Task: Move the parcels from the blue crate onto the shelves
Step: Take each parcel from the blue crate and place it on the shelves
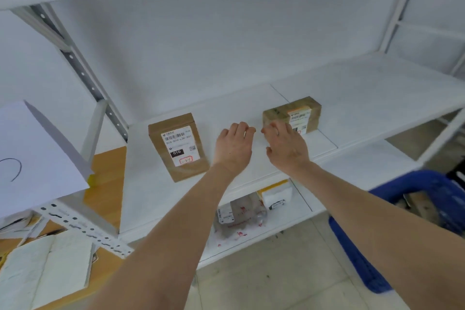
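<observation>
Two brown cardboard parcels lie on the white shelf (364, 98). The flat parcel (177, 146) with a white label marked 010 sits to the left. A thicker taped parcel (299, 111) sits to the right. My left hand (234, 145) hovers over the bare shelf between them, fingers curled, holding nothing. My right hand (286, 146) rests against the near left corner of the taped parcel with fingers spread, touching but not gripping it. The blue crate (427, 184) stands on the floor at the lower right, partly hidden by my right arm.
On the lower shelf lie a grey plastic mailer (239, 214) and a white-and-yellow parcel (276, 194). A white sheet (32, 158) hangs at the left over a wooden desk (110, 184) with an open notebook (45, 267). A grey perforated shelf upright (83, 73) rises at the left.
</observation>
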`<state>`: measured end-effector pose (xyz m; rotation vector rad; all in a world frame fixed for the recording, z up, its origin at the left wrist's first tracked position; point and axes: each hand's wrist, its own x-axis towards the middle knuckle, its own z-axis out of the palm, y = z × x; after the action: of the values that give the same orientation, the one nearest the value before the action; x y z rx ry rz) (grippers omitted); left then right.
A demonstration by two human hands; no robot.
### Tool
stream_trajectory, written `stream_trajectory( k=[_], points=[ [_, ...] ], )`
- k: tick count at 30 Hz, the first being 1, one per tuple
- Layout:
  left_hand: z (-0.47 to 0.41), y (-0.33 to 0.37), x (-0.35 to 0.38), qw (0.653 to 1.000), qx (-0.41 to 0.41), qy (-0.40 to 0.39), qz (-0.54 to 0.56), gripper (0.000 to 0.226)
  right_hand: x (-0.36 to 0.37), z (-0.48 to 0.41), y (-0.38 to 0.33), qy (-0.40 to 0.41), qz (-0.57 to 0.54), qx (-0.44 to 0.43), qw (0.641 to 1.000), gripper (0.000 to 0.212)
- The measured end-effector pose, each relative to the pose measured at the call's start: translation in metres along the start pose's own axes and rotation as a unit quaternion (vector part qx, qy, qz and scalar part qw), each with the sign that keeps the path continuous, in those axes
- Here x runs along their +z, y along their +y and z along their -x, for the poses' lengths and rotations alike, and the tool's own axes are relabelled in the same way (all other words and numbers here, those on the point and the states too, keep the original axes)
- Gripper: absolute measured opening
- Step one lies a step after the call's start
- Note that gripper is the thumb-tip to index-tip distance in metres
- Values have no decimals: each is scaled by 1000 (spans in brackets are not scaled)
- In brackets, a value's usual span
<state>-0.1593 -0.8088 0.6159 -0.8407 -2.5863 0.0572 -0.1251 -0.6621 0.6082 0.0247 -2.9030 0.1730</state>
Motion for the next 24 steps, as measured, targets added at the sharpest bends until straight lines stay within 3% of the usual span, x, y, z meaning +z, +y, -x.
stream_trajectory(
  k=[10, 24],
  points=[
    [-34, 143, 40, 987, 71, -137, 47, 49, 15, 90, 122, -39, 26, 122, 991, 45],
    [-54, 375, 73, 961, 92, -259, 42, 46, 35, 216, 332, -173, 46, 175, 968, 57]
  ],
)
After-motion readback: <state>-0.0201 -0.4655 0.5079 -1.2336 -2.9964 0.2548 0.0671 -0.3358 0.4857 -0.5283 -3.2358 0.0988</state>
